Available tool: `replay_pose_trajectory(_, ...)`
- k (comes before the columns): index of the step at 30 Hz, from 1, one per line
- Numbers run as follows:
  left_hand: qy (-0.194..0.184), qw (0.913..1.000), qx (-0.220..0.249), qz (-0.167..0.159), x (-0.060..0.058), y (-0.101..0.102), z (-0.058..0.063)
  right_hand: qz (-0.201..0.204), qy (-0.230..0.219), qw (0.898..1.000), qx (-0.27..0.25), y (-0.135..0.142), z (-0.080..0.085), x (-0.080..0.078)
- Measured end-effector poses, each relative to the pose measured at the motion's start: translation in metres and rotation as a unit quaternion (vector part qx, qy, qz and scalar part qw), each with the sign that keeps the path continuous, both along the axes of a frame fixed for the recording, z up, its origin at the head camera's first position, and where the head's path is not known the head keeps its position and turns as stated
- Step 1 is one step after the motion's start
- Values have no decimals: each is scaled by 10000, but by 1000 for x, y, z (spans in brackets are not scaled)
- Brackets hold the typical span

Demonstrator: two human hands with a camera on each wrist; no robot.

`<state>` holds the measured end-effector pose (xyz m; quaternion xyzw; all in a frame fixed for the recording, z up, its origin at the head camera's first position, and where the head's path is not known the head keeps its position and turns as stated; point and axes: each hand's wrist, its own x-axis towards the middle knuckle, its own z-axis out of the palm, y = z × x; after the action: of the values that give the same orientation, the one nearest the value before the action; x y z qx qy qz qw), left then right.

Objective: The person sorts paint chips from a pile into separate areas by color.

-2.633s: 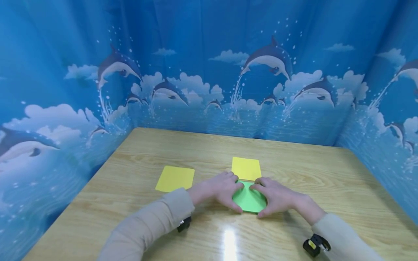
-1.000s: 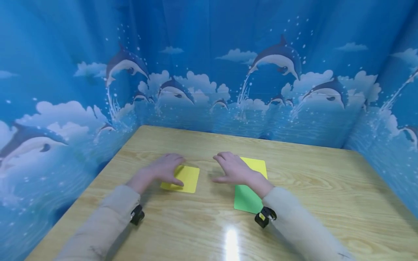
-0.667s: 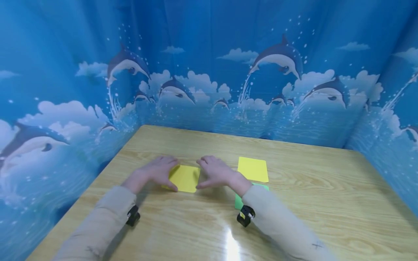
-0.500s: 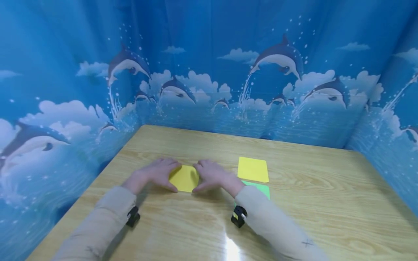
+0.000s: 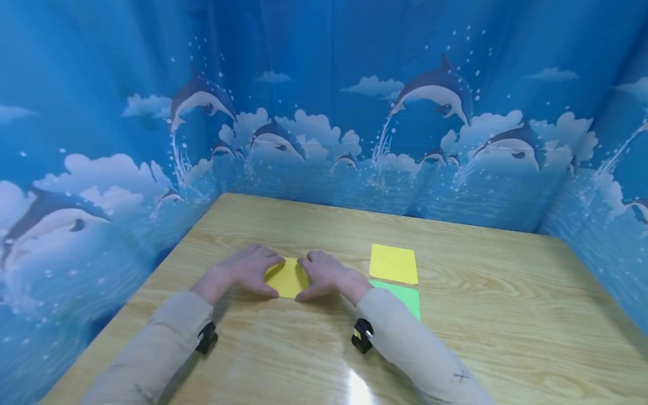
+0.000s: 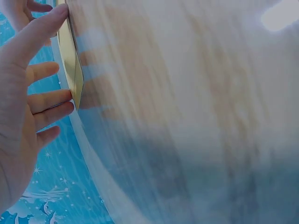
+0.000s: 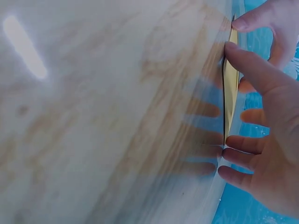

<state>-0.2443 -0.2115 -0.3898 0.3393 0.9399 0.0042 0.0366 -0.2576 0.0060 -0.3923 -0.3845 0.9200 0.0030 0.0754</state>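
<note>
A thin yellow square sheet (image 5: 287, 279) with rounded corners lies on the table, between both hands. My left hand (image 5: 249, 270) holds its left side, thumb at the near edge and fingers toward the far edge. On the right side, my right hand (image 5: 325, 274) does the same in mirror image. Seen low in the left wrist view, the sheet (image 6: 70, 60) looks slightly bowed, with the thumb tip on one edge and fingertips at the other. The right wrist view shows the sheet (image 7: 230, 88) likewise between thumb and fingertips. Its side edges are hidden under the hands.
A second yellow square (image 5: 393, 264) lies flat to the right, with a green square (image 5: 405, 295) just in front of it, partly covered by my right sleeve (image 5: 405, 343). The wooden table (image 5: 506, 315) ends at a blue dolphin curtain (image 5: 324, 101).
Both hands have left the green square and moved left to the left yellow sheet. The right hand arrived after the left, and the two have since drawn slightly closer together on it.
</note>
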Motion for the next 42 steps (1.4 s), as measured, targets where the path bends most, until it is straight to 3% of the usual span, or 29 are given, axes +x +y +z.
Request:
replay_pose_trajectory(8,184,9994,-123,-283,-1,2,1,-86,-95,9999,-103,-2,0,-6)
replay_pose_trajectory(19,-333,9990,-39,289,2,2,1,-56,-61,10000,-8,-2,3,-7)
replay_pose_trajectory(29,-34,9999,99,16,0,2,0,119,-81,9999,-78,-1,4,-8)
replay_pose_trajectory(35,55,10000,24,-33,-1,2,0,-208,-198,9996,-3,-7,9,-4)
replay_pose_trajectory(42,-133,9997,-17,189,0,4,1,-703,-150,9970,276,-16,10,2)
